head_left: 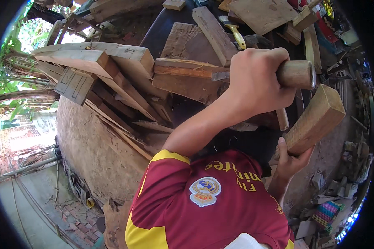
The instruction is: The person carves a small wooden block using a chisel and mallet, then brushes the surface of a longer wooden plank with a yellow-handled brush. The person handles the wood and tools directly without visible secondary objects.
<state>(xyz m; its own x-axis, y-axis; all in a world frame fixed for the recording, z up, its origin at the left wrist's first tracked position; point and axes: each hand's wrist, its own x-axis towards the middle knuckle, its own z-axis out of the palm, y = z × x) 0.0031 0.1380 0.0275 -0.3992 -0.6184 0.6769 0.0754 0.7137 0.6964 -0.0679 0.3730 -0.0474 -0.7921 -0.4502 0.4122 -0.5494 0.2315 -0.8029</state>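
My left hand (259, 81) is closed around the round wooden handle (295, 74) of a chisel, held sideways in the upper middle. Its flat metal blade (220, 76) points left over a wooden piece (187, 71) with a rough, splintered strip; whether they touch I cannot tell. Lower right, my right hand (295, 162) grips a squared wooden block (316, 116), tilted up toward the upper right. Another round wooden handle (283, 119) shows below my left hand, its other end hidden.
Long stacked boards (129, 56) and a small grooved block (75, 83) lie left. A yellow-handled brush (237, 35), loose offcuts (262, 12) and a dark work surface (151, 35) are at the top. Wood scraps and a woven bag (324, 213) lie lower right. A paved yard is far left.
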